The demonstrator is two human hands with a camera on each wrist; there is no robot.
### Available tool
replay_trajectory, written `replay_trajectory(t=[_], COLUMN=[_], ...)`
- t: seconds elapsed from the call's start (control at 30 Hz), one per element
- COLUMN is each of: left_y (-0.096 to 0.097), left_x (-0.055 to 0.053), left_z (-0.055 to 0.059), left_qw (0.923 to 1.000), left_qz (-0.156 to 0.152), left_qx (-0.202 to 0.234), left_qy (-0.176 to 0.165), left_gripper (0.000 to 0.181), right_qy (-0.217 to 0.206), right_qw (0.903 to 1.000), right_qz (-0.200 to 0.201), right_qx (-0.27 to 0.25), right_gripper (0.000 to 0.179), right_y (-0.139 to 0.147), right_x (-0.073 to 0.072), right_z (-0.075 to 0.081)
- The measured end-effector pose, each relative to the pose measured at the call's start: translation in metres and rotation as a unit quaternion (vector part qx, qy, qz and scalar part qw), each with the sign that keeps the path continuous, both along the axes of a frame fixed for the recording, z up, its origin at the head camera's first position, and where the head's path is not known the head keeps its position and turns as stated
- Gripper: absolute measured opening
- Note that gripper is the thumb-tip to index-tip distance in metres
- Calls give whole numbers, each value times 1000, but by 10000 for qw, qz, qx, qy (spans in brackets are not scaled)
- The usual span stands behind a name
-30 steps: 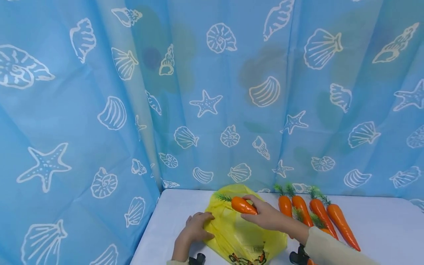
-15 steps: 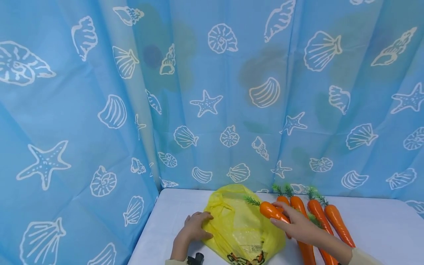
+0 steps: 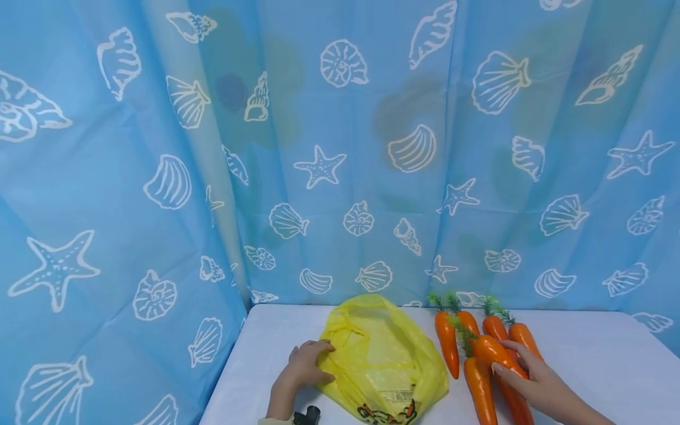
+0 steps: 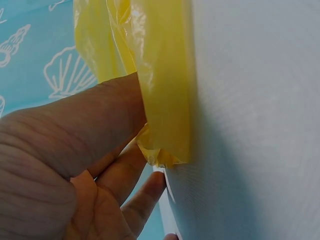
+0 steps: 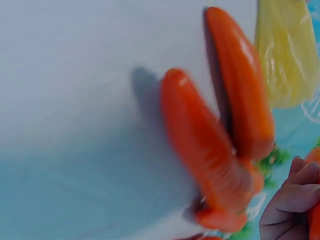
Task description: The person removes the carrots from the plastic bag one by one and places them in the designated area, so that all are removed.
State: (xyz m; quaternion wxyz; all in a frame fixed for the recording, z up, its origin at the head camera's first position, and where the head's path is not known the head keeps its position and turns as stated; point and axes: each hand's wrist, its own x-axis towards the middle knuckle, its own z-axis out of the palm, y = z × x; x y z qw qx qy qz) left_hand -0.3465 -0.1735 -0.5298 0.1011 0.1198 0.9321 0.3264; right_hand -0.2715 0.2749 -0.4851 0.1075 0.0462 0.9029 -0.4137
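Observation:
My right hand (image 3: 536,383) holds an orange carrot (image 3: 496,354) with feathery green leaves, low over the other carrots on the right of the table. In the right wrist view its curled fingers show at the lower right edge, beside a strip of orange. Several more carrots lie around it, one (image 3: 447,342) close to the bag and another (image 3: 480,386) nearer the front. My left hand (image 3: 307,366) is at the left edge of a yellow plastic bag (image 3: 382,360). In the left wrist view, the thumb goes behind the bag's hanging edge, fingers curled below.
A white-covered table (image 3: 595,354) carries everything. Behind and to the left hangs a blue curtain (image 3: 329,118) printed with white shells and starfish. A black device (image 3: 307,415) is at my left wrist.
My right hand has carried the carrot from above the yellow bag rightward and down to the other carrots. The left hand has stayed at the bag's edge.

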Motion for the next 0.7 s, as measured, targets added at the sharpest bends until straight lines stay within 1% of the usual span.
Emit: replay_trajectory(t=[0.03,0.13,0.23,0.33,0.43,0.53,0.6,0.7], left_y=[0,1,0,-3,-5,-8,-10,-13], left_x=[0,-1,-1,-1,-2,-3,-5,-8], left_z=[-1,-2,-2,-3,-5,-6,-6,-3], left_qw=[10000,10000,10000,9999,9999,9998,9996,9985], left_qz=[5,6,43,78,83,119,100,85], left_qx=[-7,-3,2,-13,-47,-123,-247,-535], left_qy=[-16,-36,-60,-86,-92,-121,-105,66], left_gripper=[51,51,51,51,50,51,51,49], right_qy=[-104,-275,-332,-311,-340,-486,-590,-684], right_qw=[9999,9991,9977,9963,9943,9910,9886,9834], right_qz=[-73,-316,-531,-689,-924,-1175,-1268,-1437], right_qx=[-60,27,266,402,405,424,554,871], right_gripper=[86,95,104,107,107,107,106,97], right_y=[6,21,33,43,52,53,49,36], right_x=[2,8,11,13,14,14,13,10], right_z=[-1,-5,-11,-24,-41,-58,-68,-76])
